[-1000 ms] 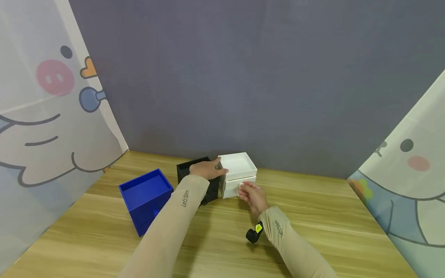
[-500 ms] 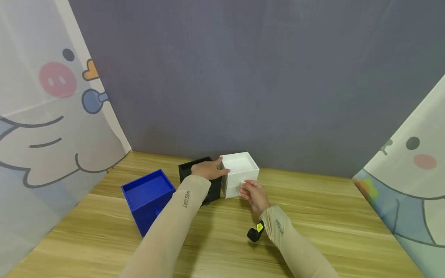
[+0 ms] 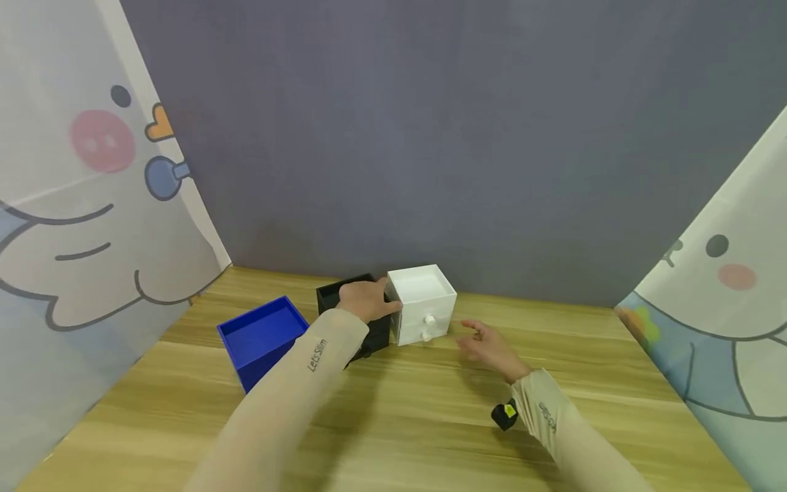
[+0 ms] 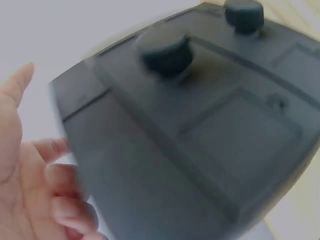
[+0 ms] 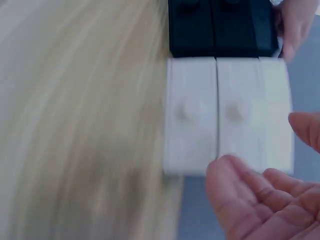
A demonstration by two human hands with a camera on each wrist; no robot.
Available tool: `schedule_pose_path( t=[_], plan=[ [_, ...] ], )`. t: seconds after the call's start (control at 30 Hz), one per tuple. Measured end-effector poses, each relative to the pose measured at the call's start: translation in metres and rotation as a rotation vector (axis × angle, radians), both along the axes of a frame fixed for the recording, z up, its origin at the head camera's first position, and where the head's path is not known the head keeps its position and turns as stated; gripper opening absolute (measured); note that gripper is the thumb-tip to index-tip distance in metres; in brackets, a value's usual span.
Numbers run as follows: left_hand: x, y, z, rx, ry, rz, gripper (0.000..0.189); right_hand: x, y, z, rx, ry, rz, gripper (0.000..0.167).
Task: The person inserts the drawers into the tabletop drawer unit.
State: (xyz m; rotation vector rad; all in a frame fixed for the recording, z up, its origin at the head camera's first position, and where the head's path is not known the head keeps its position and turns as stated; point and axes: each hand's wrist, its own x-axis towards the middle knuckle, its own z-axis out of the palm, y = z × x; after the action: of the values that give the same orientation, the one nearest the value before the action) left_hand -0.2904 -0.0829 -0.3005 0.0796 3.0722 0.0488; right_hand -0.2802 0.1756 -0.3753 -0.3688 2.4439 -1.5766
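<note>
A white two-drawer box (image 3: 421, 311) with two round knobs stands flush against a black drawer box (image 3: 381, 333). Both white drawers look pushed in. My left hand (image 3: 364, 301) reaches over the black box; its thumb and index finger are spread and touch the left edge of the white box. In the left wrist view, its fingers (image 4: 70, 215) lie beside the blurred black box, partly hidden behind it. To the right of the white box, my right hand (image 3: 492, 352) is off the knobs, holding nothing. The right wrist view shows its fingers (image 5: 255, 195) apart before the white drawers.
A blue drawer box (image 3: 264, 335) stands at the left, partly behind my left sleeve. A grey backdrop (image 3: 455, 150) rises close behind the boxes. Printed cartoon sheets flank the wooden table (image 3: 418, 424) on both sides. A small black camera (image 3: 505, 415) sits at my right wrist.
The lower white drawer, a little out one second ago, has moved in level with the front. My right hand has let go of the knob and moved right. My left hand has stayed put.
</note>
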Motion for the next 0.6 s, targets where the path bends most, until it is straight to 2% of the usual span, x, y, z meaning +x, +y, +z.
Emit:
schedule_pose_path(
  t=[0.1, 0.17, 0.23, 0.33, 0.43, 0.53, 0.6],
  plan=[
    [0.002, -0.013, 0.011, 0.030, -0.006, -0.031, 0.075, 0.008, 0.030, 0.010, 0.103, 0.091, 0.033, 0.061],
    [0.006, -0.029, 0.020, 0.054, -0.012, -0.050, 0.075, 0.014, 0.046, 0.019, 0.152, 0.135, 0.048, 0.063],
    [0.012, -0.049, 0.028, 0.072, 0.013, -0.065, 0.074, 0.019, 0.059, 0.028, 0.198, 0.182, 0.042, 0.064],
    [0.024, -0.084, 0.042, 0.091, 0.082, -0.074, 0.073, 0.027, 0.073, 0.046, 0.290, 0.271, 0.017, 0.066],
    [0.040, -0.119, 0.053, 0.098, 0.177, -0.112, 0.071, 0.030, 0.086, 0.068, 0.376, 0.354, -0.002, 0.070],
    [0.058, -0.152, 0.059, 0.076, 0.239, -0.155, 0.071, 0.032, 0.100, 0.089, 0.460, 0.423, -0.023, 0.074],
    [0.071, -0.173, 0.061, 0.047, 0.262, -0.165, 0.072, 0.033, 0.109, 0.097, 0.513, 0.477, -0.047, 0.075]
  ],
)
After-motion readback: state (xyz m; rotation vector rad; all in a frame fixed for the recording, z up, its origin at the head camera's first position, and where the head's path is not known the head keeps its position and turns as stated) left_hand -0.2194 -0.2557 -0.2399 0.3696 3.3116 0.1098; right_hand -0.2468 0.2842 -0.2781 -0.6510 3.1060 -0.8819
